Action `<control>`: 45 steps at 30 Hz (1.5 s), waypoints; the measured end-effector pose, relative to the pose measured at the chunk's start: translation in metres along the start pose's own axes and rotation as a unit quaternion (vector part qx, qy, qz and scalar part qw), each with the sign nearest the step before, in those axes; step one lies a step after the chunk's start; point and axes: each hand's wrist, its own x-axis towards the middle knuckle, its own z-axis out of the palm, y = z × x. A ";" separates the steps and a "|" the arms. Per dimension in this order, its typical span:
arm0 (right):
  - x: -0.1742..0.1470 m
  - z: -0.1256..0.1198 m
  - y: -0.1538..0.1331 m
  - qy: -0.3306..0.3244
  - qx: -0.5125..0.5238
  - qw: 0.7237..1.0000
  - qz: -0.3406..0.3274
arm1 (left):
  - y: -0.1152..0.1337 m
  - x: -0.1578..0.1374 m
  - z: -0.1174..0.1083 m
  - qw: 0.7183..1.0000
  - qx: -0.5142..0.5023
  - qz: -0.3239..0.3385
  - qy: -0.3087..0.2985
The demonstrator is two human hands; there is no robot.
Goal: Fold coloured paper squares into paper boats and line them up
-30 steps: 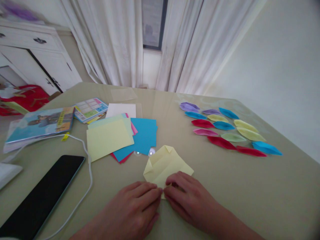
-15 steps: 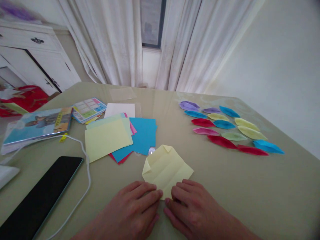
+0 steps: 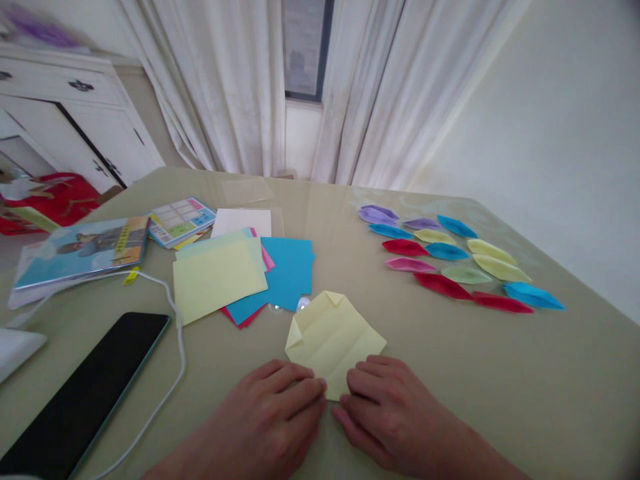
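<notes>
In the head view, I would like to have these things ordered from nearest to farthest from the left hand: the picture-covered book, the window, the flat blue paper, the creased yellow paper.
From the left hand:
1. The creased yellow paper: touching it.
2. The flat blue paper: ahead.
3. The picture-covered book: at the table's left.
4. The window: beyond the table.

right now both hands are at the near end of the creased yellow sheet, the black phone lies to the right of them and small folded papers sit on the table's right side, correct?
No: the head view shows the black phone left of both the left hand and the right hand, not to their right. The rest about the creased yellow sheet and small folded papers holds.
</notes>
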 end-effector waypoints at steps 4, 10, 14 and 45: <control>-0.002 0.004 0.002 0.062 -0.016 0.998 -0.019 | -0.001 0.003 -0.003 1.000 -0.005 0.006 0.009; -0.002 0.010 -0.002 0.056 -0.008 0.998 -0.025 | -0.003 0.004 0.000 0.999 -0.009 0.021 0.027; -0.005 0.013 0.001 0.047 -0.007 0.999 -0.007 | -0.004 0.005 -0.001 0.999 -0.014 0.016 0.025; -0.003 0.012 0.003 0.049 -0.009 0.999 -0.012 | -0.013 0.005 0.007 0.997 -0.021 0.046 0.057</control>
